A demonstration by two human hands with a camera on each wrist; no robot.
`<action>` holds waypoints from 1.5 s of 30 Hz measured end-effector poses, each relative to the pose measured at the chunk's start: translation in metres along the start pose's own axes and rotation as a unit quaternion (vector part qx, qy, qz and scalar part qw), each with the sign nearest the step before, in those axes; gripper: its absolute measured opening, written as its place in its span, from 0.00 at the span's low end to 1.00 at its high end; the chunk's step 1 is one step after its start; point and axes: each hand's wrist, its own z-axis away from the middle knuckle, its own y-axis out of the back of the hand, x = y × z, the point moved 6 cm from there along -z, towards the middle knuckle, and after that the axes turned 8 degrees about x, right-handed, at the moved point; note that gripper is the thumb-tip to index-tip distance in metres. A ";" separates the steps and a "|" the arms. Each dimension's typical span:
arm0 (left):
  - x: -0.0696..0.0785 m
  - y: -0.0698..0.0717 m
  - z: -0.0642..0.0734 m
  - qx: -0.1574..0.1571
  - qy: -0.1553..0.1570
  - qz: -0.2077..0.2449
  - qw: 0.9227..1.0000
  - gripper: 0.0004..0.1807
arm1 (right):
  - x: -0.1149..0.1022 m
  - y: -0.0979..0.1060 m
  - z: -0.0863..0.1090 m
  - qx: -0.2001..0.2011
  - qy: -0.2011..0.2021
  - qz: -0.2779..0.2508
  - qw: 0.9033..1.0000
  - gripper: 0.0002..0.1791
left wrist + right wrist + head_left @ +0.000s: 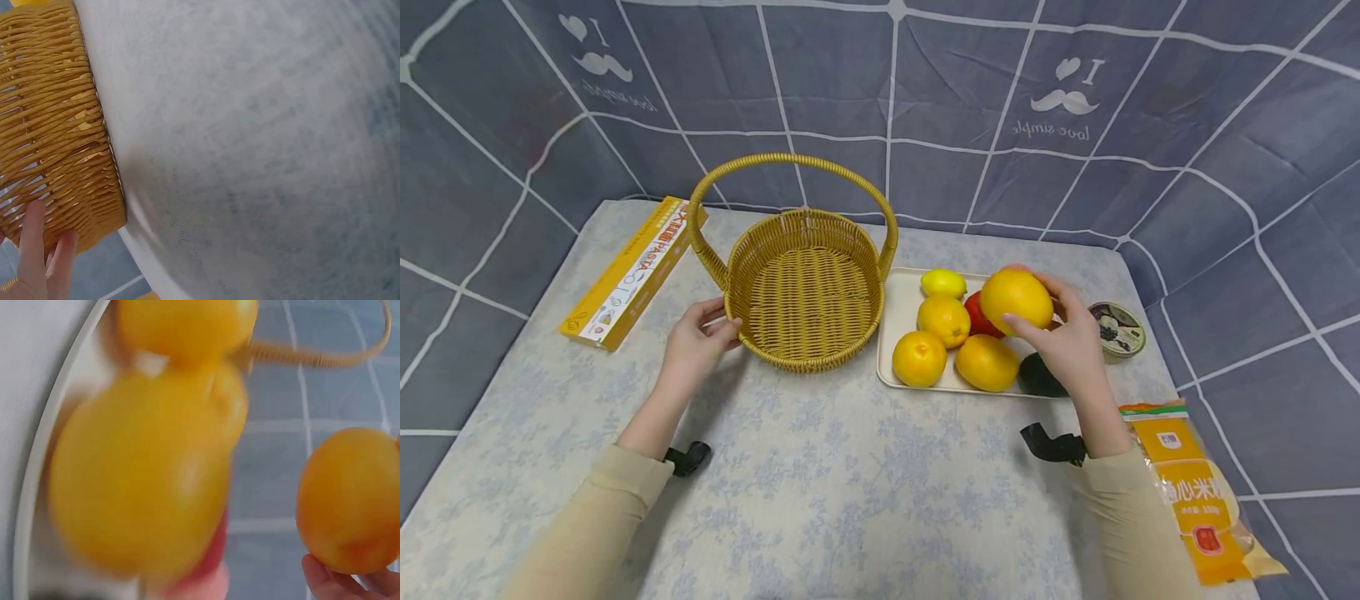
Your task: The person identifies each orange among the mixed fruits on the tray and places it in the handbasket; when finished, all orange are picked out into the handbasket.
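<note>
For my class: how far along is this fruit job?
Done: the basket stands beside the tray; no fruit shows inside. In hand: the right hand grips a large orange fruit; the left hand touches the basket. Probably left to go in: that fruit, plus the lemon, red fruit, dark item and three orange fruits on the tray.

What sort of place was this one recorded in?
Probably a staged tabletop corner, perhaps mocked up as a kitchen: creased grey sheeting with a tile-like grid hangs around the table, which holds a tray of fruit, a wicker basket and a pasta box.
</note>
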 end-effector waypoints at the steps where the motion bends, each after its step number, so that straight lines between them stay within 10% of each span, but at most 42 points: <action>1: 0.001 0.000 0.000 0.001 -0.002 -0.002 1.000 0.31 | -0.006 -0.008 0.001 -0.014 0.005 -0.011 1.000 0.41; 14: 0.002 0.000 -0.005 0.019 0.015 -0.026 0.999 0.29 | -0.086 -0.152 0.010 -0.184 0.055 -0.091 0.977 0.39; 24: 0.002 0.001 -0.001 0.007 0.010 -0.034 0.999 0.29 | -0.094 -0.229 0.014 -0.231 0.049 -0.017 0.972 0.40; 45: 0.002 0.000 0.007 0.009 -0.006 -0.006 1.000 0.31 | -0.105 -0.271 0.029 -0.284 0.105 0.054 0.952 0.42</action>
